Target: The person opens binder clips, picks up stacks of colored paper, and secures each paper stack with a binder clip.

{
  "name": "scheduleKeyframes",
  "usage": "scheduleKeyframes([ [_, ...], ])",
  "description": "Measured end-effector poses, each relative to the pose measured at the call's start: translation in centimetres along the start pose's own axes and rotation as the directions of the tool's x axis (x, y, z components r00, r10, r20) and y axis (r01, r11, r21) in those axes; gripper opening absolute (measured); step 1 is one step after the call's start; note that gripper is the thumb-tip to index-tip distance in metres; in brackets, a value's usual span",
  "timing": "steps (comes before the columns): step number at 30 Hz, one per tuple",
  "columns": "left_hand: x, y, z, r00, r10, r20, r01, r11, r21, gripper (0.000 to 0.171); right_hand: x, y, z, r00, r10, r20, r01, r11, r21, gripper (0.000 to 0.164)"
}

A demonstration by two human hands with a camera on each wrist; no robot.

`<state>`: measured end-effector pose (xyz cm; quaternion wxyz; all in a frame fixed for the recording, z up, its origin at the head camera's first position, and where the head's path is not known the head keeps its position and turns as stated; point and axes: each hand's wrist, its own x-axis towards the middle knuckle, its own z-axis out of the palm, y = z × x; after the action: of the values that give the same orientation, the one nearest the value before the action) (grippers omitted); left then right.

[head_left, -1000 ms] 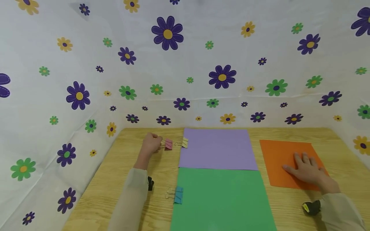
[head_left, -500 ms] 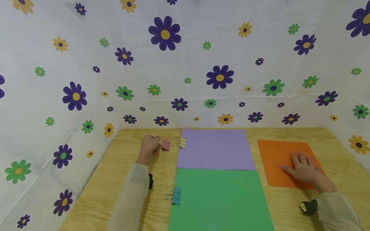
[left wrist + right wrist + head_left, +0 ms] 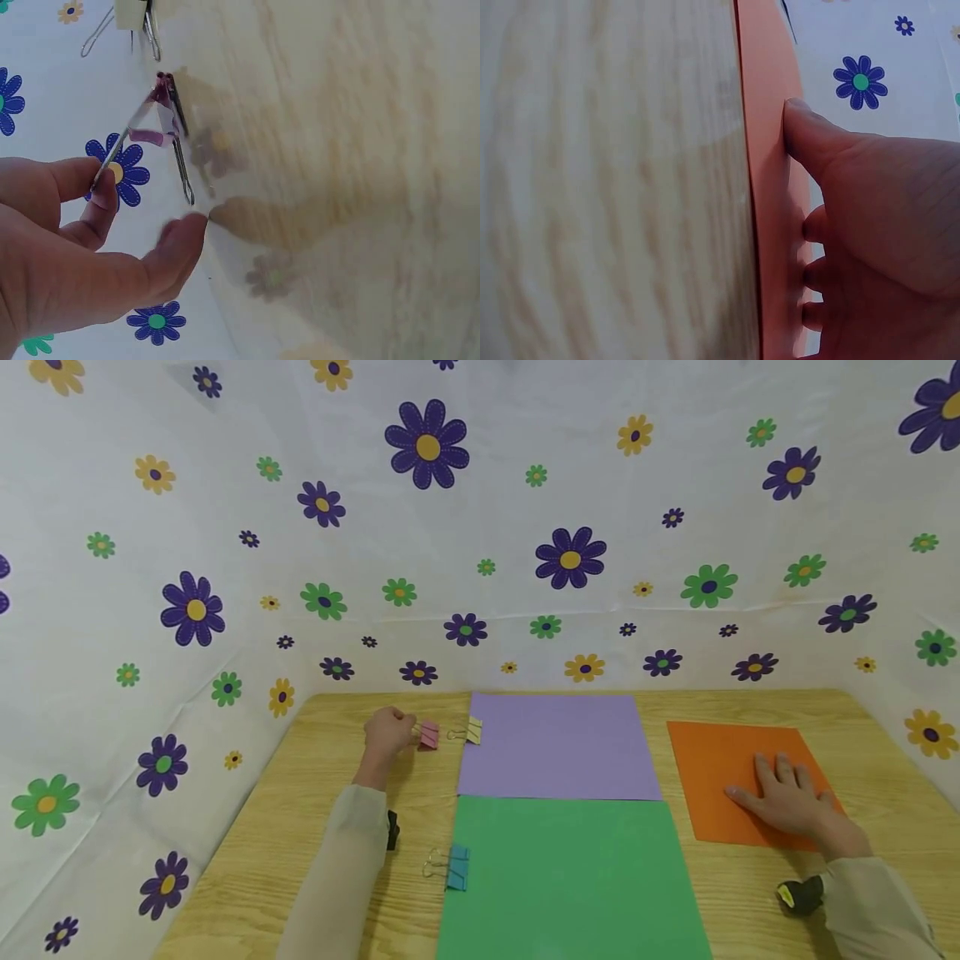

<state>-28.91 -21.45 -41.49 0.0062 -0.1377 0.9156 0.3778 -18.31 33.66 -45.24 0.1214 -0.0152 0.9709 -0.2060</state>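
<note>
In the head view my left hand (image 3: 388,732) is at the back left of the table, at the handles of a pink binder clip (image 3: 429,735). The left wrist view shows one wire handle of that binder clip (image 3: 161,112) caught at my index and middle fingertips, while my thumb tip lies right by the end of the other handle. On the right, my right hand (image 3: 791,802) rests with spread fingers on an orange sheet of paper (image 3: 720,777). Seen from the right wrist, the thumb (image 3: 802,124) lies along that sheet.
A yellow binder clip (image 3: 473,732) sits at the left edge of a purple sheet (image 3: 558,747). Nearer, a blue binder clip (image 3: 458,867) sits at the left edge of a green sheet (image 3: 573,877). Flowered white cloth (image 3: 495,510) rises behind the wooden table (image 3: 277,843).
The whole head view has shifted slightly. The pink binder clip is a touch farther left of the yellow one, with my left hand still at it. My right hand stays on the orange sheet.
</note>
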Motion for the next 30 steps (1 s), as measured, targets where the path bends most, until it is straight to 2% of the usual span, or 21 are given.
scheduleKeyframes([
  [5, -0.3, 0.6, -0.1, 1.0, 0.006, 0.004, -0.005, 0.996, -0.093, 0.039, -0.1, -0.1, -0.1, 1.0, 0.002, 0.002, -0.002, 1.0, -0.003, 0.1],
  [11, -0.3, 0.1, -0.3, 1.0, 0.011, 0.023, -0.008, 0.994, -0.11, 0.039, -0.2, -0.1, -0.1, 1.0, 0.0, 0.005, 0.0, 1.0, -0.006, 0.1],
  [16, -0.3, -0.5, -0.7, 0.996, 0.002, 0.086, 0.007, 0.994, -0.106, 0.041, -0.1, -0.1, 0.0, 1.0, 0.001, 0.004, -0.001, 1.0, -0.014, 0.1],
  [19, -0.3, -0.8, -0.9, 0.992, -0.028, 0.127, 0.045, 0.989, -0.138, 0.039, -0.1, -0.1, -0.1, 1.0, 0.003, 0.006, -0.003, 1.0, -0.017, 0.099],
  [24, -0.5, -1.6, -1.1, 0.98, -0.075, 0.183, 0.118, 0.964, -0.237, 0.036, -0.2, -0.2, -0.1, 1.0, 0.002, 0.014, -0.001, 1.0, -0.017, 0.1],
  [30, -1.0, -2.2, -1.2, 0.967, -0.067, 0.246, 0.146, 0.937, -0.317, 0.039, -0.2, -0.3, -0.2, 1.0, -0.001, 0.013, 0.001, 1.0, -0.015, 0.099],
])
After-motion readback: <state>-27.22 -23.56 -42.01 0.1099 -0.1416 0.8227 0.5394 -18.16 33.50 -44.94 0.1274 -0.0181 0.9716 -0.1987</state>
